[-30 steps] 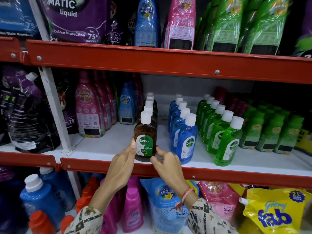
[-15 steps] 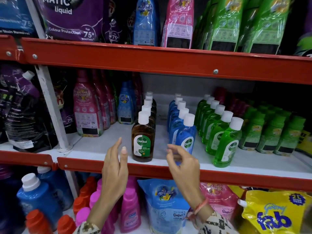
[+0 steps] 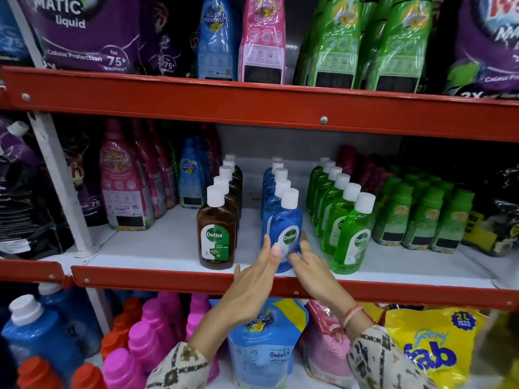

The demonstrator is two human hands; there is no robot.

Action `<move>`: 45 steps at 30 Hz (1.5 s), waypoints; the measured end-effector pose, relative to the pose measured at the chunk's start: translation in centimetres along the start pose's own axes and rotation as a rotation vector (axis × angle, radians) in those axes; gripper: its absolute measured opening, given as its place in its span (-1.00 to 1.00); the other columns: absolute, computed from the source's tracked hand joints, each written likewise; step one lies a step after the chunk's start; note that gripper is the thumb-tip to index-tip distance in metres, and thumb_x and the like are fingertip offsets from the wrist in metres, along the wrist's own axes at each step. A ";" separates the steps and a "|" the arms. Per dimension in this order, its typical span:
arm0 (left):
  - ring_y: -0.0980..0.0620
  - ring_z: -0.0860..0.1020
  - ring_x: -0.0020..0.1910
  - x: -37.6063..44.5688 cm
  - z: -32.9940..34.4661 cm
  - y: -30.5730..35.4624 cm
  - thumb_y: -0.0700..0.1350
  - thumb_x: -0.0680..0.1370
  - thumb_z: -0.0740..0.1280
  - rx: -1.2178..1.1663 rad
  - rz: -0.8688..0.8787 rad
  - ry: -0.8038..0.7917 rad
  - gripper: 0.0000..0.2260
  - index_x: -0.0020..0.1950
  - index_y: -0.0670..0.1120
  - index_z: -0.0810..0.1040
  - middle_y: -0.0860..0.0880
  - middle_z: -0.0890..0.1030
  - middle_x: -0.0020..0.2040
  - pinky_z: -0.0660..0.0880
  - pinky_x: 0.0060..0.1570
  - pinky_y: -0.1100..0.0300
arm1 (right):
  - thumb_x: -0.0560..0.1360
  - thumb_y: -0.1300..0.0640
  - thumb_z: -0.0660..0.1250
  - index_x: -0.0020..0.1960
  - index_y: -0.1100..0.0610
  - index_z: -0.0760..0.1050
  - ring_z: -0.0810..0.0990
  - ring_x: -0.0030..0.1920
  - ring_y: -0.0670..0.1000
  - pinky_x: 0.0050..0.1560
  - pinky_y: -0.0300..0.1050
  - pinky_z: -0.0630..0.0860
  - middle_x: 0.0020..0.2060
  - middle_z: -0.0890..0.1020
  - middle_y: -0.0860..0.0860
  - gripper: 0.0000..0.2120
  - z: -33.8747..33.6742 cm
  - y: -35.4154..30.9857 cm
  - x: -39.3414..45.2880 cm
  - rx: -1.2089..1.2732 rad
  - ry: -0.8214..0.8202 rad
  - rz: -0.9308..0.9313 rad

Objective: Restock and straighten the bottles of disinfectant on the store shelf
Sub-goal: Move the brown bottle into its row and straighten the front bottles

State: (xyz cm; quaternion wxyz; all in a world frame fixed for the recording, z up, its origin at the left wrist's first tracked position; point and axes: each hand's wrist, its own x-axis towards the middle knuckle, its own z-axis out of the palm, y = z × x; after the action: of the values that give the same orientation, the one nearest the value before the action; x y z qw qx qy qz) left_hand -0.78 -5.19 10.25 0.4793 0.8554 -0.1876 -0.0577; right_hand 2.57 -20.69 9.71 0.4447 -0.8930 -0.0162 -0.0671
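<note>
Front blue Dettol bottle (image 3: pixel 285 234) stands on middle shelf (image 3: pixel 157 248), at front edge, head of a single-file blue row (image 3: pixel 276 178) running back toward 12 o'clock. Translucent blue body, white screw cap on top, round green-and-white Dettol logo on label. Long axis vertical, leaning slightly to 1 o'clock; label faces out to camera, turned a bit right. Left hand (image 3: pixel 252 284) comes up from 7 o'clock, fingers extended, fingertips (image 3: pixel 273 248) on bottle's lower left side. Right hand (image 3: pixel 314 273) comes from 5 o'clock, fingers against lower right side. Both hands flat and loosely spread, cupping bottle between them, not wrapped around it; firm contact on right side can't tell. Brown Dettol bottle (image 3: pixel 216 231) at 9 o'clock of blue one, upright, label square to front, heading its own row. Green Dettol bottle (image 3: pixel 352 237) at 3 o'clock, upright, label angled slightly left, front of green row. Three rows parallel, gaps between them. Patterned sleeves (image 3: pixel 179 366) at bottom edge.
</note>
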 end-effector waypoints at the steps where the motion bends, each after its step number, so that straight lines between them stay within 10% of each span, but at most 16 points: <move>1: 0.21 -0.03 0.61 0.4 0.1 0.0 0.46 0.48 -0.27 -0.025 -0.013 -0.012 -0.27 0.62 0.25 -0.19 0.34 0.07 0.43 -0.25 0.62 -0.06 | 0.57 0.04 0.08 0.58 0.06 -0.05 0.50 0.28 0.15 0.21 0.00 0.43 0.30 0.46 0.00 -0.38 -0.1 -0.1 -0.2 0.005 -0.012 -0.013; 11: 0.04 0.47 0.44 9.1 -1.0 -12.6 0.76 -0.01 0.20 -0.472 -0.020 0.057 -0.10 0.20 0.35 0.54 0.01 0.42 0.55 0.32 0.51 -0.05 | 0.58 0.12 0.13 0.43 -0.05 0.18 0.56 0.20 0.06 0.03 -0.11 0.37 0.08 0.50 -0.11 -0.57 -0.5 -0.2 -1.7 -0.015 0.063 -0.072; 15: 0.22 0.28 0.54 3.3 -1.4 -2.6 0.67 0.36 -0.08 -0.290 -0.028 0.014 -0.13 0.56 0.28 0.28 0.20 0.35 0.56 0.12 0.59 0.03 | 0.59 0.11 0.15 0.40 0.00 0.20 0.55 0.09 0.02 -0.01 -0.13 0.35 0.02 0.51 -0.09 -0.60 -0.6 -0.4 -2.0 -0.013 0.076 -0.079; 30: 0.22 0.19 0.58 3.9 -1.1 -3.0 0.65 0.39 -0.08 -0.274 -0.041 0.022 -0.14 0.61 0.28 0.14 0.23 0.24 0.60 0.07 0.63 -0.06 | 0.57 0.12 0.20 0.30 0.10 0.30 0.54 0.00 -0.07 -0.06 -0.20 0.37 0.04 0.53 -0.09 -0.69 -0.4 -0.2 -2.0 -0.047 0.111 -0.086; 33: 0.24 0.11 0.56 2.6 -0.7 -1.7 0.54 0.49 -0.10 -0.129 -0.016 0.136 -0.19 0.65 0.17 0.08 0.27 0.10 0.57 -0.01 0.62 0.05 | 0.56 0.08 0.20 0.23 0.10 0.44 0.61 0.06 -0.01 0.08 -0.05 0.54 0.10 0.62 -0.02 -0.74 -0.2 0.4 -2.5 -0.133 0.350 -0.152; 38: 0.26 0.45 0.32 0.4 2.1 0.7 0.24 0.62 0.04 -0.043 0.235 0.559 -0.51 0.45 0.06 0.42 0.19 0.50 0.33 0.36 0.38 0.21 | 0.54 0.02 0.16 0.02 -0.01 0.48 0.62 -0.19 -0.02 -0.29 -0.06 0.53 -0.08 0.63 -0.08 -0.84 -2.4 1.6 -4.0 0.022 0.746 -0.249; 45: 0.22 0.24 0.52 2.1 6.0 4.1 0.31 0.61 -0.07 -0.068 0.125 0.047 -0.35 0.62 0.02 0.21 0.10 0.30 0.59 0.06 0.41 0.38 | 0.58 0.16 0.18 0.37 0.23 0.27 0.49 0.19 0.21 0.09 0.04 0.44 0.27 0.45 0.20 -0.61 -7.0 5.3 -2.0 -0.010 0.554 0.071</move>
State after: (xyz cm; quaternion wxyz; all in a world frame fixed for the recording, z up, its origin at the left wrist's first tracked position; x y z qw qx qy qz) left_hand -1.61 -12.74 10.65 0.5149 0.8264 -0.2276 -0.0139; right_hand 0.37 -29.42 9.38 0.4298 -0.8429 0.1375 -0.2932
